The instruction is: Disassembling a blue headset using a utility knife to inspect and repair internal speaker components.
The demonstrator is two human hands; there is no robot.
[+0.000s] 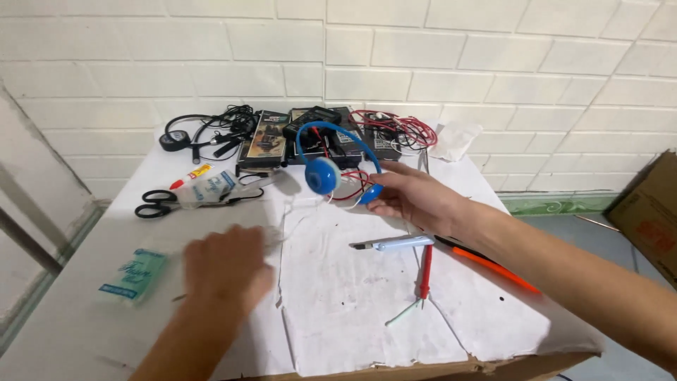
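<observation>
**Blue headphones lifted in the right hand, wires trailing**

Blue headphones hang above the far middle of the bench, held by the right hand, whose fingers are closed round the lower end of the band beside one ear cup. Red and white wires dangle loose from that cup. The left hand is blurred over the white paper sheet; I cannot tell whether its fingers are spread or gripping anything.

Judging by this, the step in hand is picking up the headphones to work on the exposed wiring. The next move calls for a steady hold on the cup and a tool brought in: a utility knife and a red screwdriver lie just below the right hand, with black scissors and a glue tube to the left.
</observation>
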